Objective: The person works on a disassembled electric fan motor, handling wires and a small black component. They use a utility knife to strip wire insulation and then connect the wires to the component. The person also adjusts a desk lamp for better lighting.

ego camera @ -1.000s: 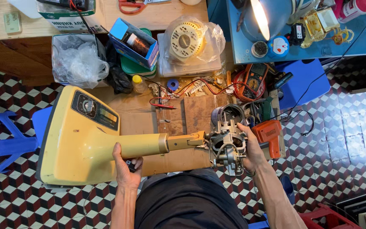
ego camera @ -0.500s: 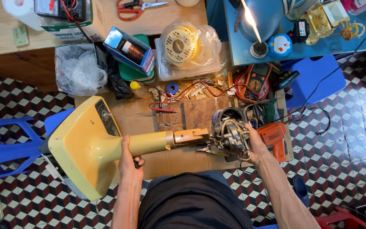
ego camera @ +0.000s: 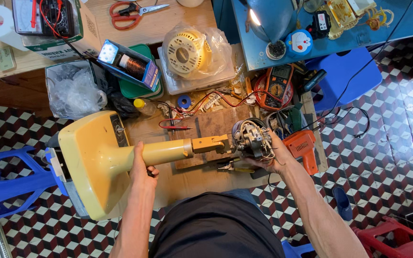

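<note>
Left hand [ego camera: 142,167] fingers curled tight round yellow fan stand neck [ego camera: 161,152], right hand [ego camera: 271,160] cupping bare fan motor [ego camera: 250,139] (fingers closed underneath), over cluttered wooden board [ego camera: 187,179]

A small home-style repair workshop for elec. appliances: a low wooden table [ego camera: 187,177] crowded w/ a multimeter [ego camera: 277,86], red test leads [ego camera: 178,127], an orange drill [ego camera: 304,148], a wire spool [ego camera: 132,65] in a box, scissors [ego camera: 132,9] and an analog meter [ego camera: 41,16]; a desk lamp [ego camera: 268,16] overhead, plastic stools [ego camera: 5,184] on a patterned tile floor [ego camera: 397,143].
</note>
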Demonstrator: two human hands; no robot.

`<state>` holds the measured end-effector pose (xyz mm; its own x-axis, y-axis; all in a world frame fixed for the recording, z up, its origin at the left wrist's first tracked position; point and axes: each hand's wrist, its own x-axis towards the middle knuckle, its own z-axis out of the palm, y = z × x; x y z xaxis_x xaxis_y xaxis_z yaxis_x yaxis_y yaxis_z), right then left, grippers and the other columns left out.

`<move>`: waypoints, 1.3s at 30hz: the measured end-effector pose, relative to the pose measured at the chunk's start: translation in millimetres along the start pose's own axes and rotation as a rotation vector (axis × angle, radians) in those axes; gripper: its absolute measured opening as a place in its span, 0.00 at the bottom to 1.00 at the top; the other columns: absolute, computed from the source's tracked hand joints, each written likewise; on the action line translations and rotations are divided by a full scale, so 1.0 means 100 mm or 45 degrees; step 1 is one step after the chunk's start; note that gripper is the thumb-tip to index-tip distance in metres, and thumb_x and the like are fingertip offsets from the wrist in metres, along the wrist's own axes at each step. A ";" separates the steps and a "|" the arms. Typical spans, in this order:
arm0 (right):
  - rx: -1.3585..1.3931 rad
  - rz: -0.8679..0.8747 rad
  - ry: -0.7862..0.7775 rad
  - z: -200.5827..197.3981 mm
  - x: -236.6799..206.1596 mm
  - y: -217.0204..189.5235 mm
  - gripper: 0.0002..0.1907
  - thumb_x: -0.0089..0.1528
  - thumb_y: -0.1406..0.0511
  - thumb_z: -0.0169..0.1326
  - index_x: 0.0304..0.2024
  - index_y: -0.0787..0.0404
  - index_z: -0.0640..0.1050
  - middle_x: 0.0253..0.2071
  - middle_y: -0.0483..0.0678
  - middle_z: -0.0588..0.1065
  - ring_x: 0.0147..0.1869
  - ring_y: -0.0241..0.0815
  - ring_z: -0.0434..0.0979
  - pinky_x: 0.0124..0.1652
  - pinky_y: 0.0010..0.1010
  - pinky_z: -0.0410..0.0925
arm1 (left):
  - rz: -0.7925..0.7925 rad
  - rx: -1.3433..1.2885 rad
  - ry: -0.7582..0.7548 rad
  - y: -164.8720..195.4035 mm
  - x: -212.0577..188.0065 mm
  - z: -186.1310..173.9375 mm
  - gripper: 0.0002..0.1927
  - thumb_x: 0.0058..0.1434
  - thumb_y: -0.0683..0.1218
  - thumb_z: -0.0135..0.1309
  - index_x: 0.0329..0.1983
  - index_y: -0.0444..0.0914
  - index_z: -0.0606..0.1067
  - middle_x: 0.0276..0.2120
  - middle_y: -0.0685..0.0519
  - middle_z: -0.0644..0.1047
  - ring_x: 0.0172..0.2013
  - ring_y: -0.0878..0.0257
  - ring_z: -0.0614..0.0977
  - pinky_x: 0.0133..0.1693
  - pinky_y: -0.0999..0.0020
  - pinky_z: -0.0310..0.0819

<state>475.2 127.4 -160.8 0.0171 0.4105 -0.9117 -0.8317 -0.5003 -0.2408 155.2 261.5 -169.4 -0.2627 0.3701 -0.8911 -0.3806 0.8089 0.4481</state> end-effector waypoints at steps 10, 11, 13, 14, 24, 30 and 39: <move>-0.435 -0.453 0.328 -0.33 -0.08 0.00 0.31 0.64 0.45 0.46 0.58 0.60 0.73 0.48 0.51 0.79 0.41 0.38 0.82 0.34 0.31 0.76 | -0.008 -0.008 -0.011 0.05 -0.02 0.15 0.23 0.51 0.64 0.65 0.37 0.47 0.72 0.24 0.59 0.70 0.15 0.71 0.60 0.18 0.75 0.52; -0.452 -0.491 0.276 -0.31 -0.02 -0.01 0.32 0.68 0.44 0.46 0.59 0.63 0.72 0.46 0.49 0.76 0.39 0.35 0.78 0.32 0.29 0.72 | -0.005 -0.010 -0.017 0.06 -0.03 0.16 0.23 0.51 0.64 0.65 0.37 0.47 0.71 0.24 0.59 0.70 0.15 0.71 0.59 0.18 0.75 0.52; -0.472 -0.568 0.178 -0.23 0.08 0.00 0.34 0.76 0.43 0.46 0.61 0.69 0.70 0.42 0.46 0.71 0.35 0.30 0.71 0.28 0.24 0.65 | -0.012 -0.010 -0.015 0.08 -0.04 0.16 0.22 0.51 0.64 0.64 0.37 0.48 0.72 0.24 0.59 0.70 0.14 0.71 0.59 0.18 0.75 0.52; -0.490 -0.611 0.125 -0.22 0.10 -0.01 0.29 0.73 0.49 0.46 0.63 0.65 0.70 0.43 0.44 0.73 0.34 0.29 0.72 0.28 0.23 0.64 | -0.020 -0.014 -0.018 0.06 -0.06 0.17 0.22 0.51 0.64 0.64 0.37 0.48 0.72 0.24 0.60 0.71 0.14 0.71 0.59 0.18 0.75 0.52; -0.874 -1.078 -0.265 0.02 0.35 -0.14 0.30 0.65 0.67 0.56 0.69 0.66 0.66 0.59 0.51 0.76 0.58 0.36 0.75 0.53 0.26 0.70 | 0.013 -0.107 -0.028 0.09 -0.13 0.09 0.21 0.52 0.65 0.62 0.35 0.49 0.71 0.23 0.61 0.71 0.14 0.73 0.60 0.19 0.78 0.57; -0.846 -0.947 -0.179 0.22 0.55 -0.12 0.32 0.64 0.60 0.54 0.70 0.63 0.66 0.62 0.51 0.74 0.60 0.40 0.76 0.54 0.30 0.70 | 0.045 -0.173 -0.015 0.20 -0.09 -0.08 0.20 0.54 0.64 0.62 0.35 0.48 0.71 0.23 0.61 0.72 0.14 0.72 0.61 0.20 0.77 0.58; -1.037 -0.905 -0.123 0.57 0.70 -0.14 0.32 0.69 0.49 0.47 0.69 0.61 0.69 0.64 0.53 0.74 0.65 0.42 0.73 0.59 0.30 0.65 | 0.038 -0.231 0.083 0.33 -0.01 -0.31 0.22 0.53 0.65 0.65 0.34 0.47 0.70 0.22 0.61 0.71 0.13 0.71 0.60 0.21 0.76 0.56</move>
<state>456.4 206.0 -202.2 0.2761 0.8466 -0.4550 -0.0304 -0.4655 -0.8845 115.4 273.8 -151.4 -0.3311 0.3576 -0.8732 -0.5237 0.7001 0.4853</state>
